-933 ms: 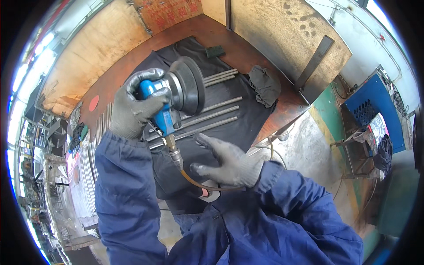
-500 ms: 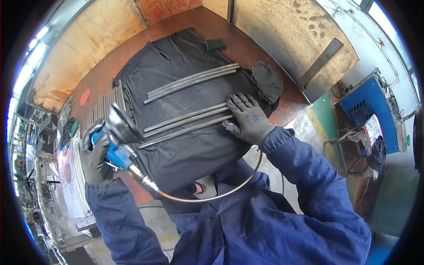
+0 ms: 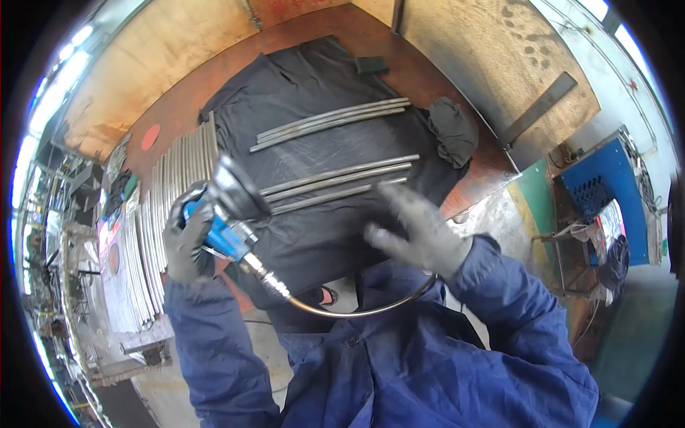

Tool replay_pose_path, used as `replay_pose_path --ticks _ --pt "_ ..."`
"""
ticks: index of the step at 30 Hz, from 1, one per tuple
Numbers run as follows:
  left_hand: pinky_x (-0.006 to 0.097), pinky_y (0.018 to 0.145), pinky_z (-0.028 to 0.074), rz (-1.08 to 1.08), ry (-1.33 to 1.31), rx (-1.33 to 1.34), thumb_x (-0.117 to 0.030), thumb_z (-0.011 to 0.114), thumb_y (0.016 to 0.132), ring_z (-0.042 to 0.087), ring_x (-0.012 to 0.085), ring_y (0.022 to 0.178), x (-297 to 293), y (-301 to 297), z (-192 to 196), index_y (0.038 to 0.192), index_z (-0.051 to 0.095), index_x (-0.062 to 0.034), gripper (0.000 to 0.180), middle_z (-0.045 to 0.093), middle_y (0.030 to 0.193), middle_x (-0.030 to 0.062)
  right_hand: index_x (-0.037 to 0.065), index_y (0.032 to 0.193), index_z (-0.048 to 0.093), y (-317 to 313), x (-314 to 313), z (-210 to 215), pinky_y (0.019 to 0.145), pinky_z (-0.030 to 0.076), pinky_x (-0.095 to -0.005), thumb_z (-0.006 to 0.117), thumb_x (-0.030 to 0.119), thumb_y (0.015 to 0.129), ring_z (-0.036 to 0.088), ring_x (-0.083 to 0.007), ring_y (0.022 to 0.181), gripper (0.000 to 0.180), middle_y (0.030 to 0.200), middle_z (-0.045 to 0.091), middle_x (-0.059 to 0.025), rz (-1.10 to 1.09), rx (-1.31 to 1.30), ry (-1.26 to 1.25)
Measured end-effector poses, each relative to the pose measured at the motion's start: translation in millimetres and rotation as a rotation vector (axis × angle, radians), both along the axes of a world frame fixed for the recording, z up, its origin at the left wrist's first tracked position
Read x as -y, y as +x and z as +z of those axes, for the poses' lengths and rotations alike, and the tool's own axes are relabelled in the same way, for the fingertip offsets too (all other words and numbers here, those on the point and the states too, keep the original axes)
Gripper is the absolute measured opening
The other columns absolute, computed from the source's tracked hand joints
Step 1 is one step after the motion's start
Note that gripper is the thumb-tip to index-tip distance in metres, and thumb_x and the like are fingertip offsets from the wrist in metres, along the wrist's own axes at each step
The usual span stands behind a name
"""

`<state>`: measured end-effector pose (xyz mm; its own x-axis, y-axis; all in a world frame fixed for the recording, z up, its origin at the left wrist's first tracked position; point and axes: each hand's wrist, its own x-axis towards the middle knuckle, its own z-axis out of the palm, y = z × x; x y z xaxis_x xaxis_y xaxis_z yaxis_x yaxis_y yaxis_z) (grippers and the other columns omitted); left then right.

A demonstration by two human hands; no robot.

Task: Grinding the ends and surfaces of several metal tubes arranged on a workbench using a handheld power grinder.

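A blue air sander [image 3: 221, 232] with a round dark pad [image 3: 239, 189] is gripped in my gloved left hand [image 3: 187, 235], held over the left part of a black cloth [image 3: 307, 246]. A hose [image 3: 357, 312] runs from its metal fitting and curves toward my right arm. My right hand [image 3: 421, 235], gloved and blurred, hovers with fingers apart near the right ends of three metal rods [image 3: 342, 173] on the cloth. The sander's pad hides the left ends of some of them. Farther back lies another group of thin metal rods [image 3: 332, 121].
Many rods [image 3: 182, 160] lie side by side left of the cloth, more [image 3: 139, 264] nearer me. A crumpled dark cloth [image 3: 454, 132] and a dark green pad [image 3: 371, 65] rest on the reddish table [image 3: 474, 192]. Board walls [image 3: 471, 64] enclose its back; a blue panel [image 3: 606, 196] stands right.
My right hand has come off the near rods, moving back toward me. The left hand still holds the sander. The whole view has shifted slightly.
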<state>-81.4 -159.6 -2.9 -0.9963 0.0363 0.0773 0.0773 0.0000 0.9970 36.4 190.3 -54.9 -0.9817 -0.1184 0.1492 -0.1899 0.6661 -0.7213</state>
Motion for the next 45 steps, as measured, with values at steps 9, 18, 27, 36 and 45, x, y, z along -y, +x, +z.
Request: replay_pose_path --ticks 9,18,27,36,45 --pt "0.029 0.082 0.055 -0.090 0.088 0.029 -0.009 0.080 0.083 0.066 0.0144 0.090 -81.0 28.5 23.7 0.120 0.065 0.0017 0.042 0.068 0.104 0.0077 -0.001 0.132 0.053 -6.4 108.1 30.2 0.084 0.053 -0.0300 0.072 0.017 0.088 0.064 -0.0132 0.094 0.051 0.106 0.070 -0.0101 0.077 0.555 -0.818" --pt "0.030 0.081 0.057 -0.002 0.212 0.042 -0.012 0.083 0.081 0.068 0.0165 0.093 -88.6 43.1 41.6 0.120 0.063 0.0015 0.046 0.068 0.108 0.0119 0.000 0.121 0.054 -6.0 121.4 57.2 0.059 0.053 -0.0246 0.075 0.009 0.089 0.061 -0.0083 0.067 0.040 0.092 0.065 -0.0052 -0.092 0.563 -0.846" --pt "0.034 0.100 0.052 -0.034 -0.221 -0.608 -0.021 0.042 0.109 0.063 0.0228 0.118 -59.8 53.7 42.9 0.134 0.060 -0.0002 0.037 0.063 0.134 0.0129 0.000 0.122 0.056 16.8 116.0 89.3 0.069 0.050 -0.0231 0.072 0.005 0.090 0.057 -0.0043 0.079 0.036 0.097 0.066 -0.0018 -0.047 0.492 -0.933" --pt "0.042 0.099 0.055 -0.179 0.713 -0.153 -0.048 0.040 0.106 0.061 0.0286 0.122 -60.9 81.1 53.4 0.137 0.055 0.0051 0.063 0.060 0.135 0.0203 -0.003 0.130 0.053 28.2 124.7 84.8 0.083 0.049 -0.0251 0.076 0.006 0.088 0.060 -0.0079 0.096 0.049 0.111 0.065 -0.0052 0.024 0.115 -0.786" --pt "0.050 0.105 0.050 -0.336 1.158 -0.002 -0.056 0.040 0.104 0.061 0.0338 0.121 -49.3 84.9 25.6 0.132 0.059 0.0050 0.070 0.061 0.132 0.0239 -0.004 0.133 0.050 29.8 124.2 80.9 0.096 0.047 -0.0278 0.074 0.005 0.088 0.059 -0.0105 0.107 0.052 0.118 0.064 -0.0061 0.039 0.005 -0.707"
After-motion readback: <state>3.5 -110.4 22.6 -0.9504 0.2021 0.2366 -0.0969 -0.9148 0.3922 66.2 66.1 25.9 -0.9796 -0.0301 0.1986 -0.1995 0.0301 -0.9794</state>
